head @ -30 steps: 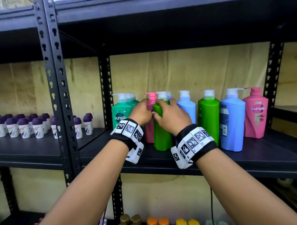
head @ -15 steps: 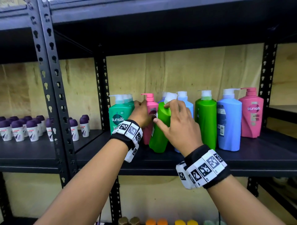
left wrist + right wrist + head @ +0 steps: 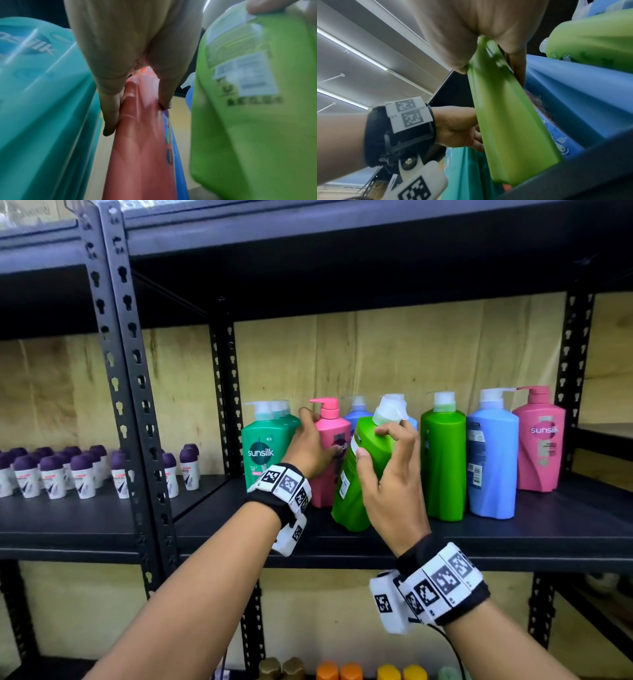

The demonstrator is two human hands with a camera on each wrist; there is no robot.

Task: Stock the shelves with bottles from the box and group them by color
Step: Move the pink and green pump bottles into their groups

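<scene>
A row of pump bottles stands on the black shelf. My right hand grips a light green bottle, tilted with its top leaning right; in the right wrist view the green bottle runs between thumb and fingers. My left hand grips a pink bottle just left of it; the left wrist view shows the pink bottle pinched between thumb and fingers. A teal bottle stands at the far left. To the right stand another green bottle, a blue bottle and a second pink bottle.
More blue bottles stand behind the held ones. Several small purple-capped bottles fill the left shelf bay. A perforated black upright divides the bays. Coloured caps show on the shelf below. Bare shelf lies in front of the bottles.
The green bottle has gone from upright to tilted, its top swinging right, as my right hand drew back and lower. My left hand stays on the pink bottle.
</scene>
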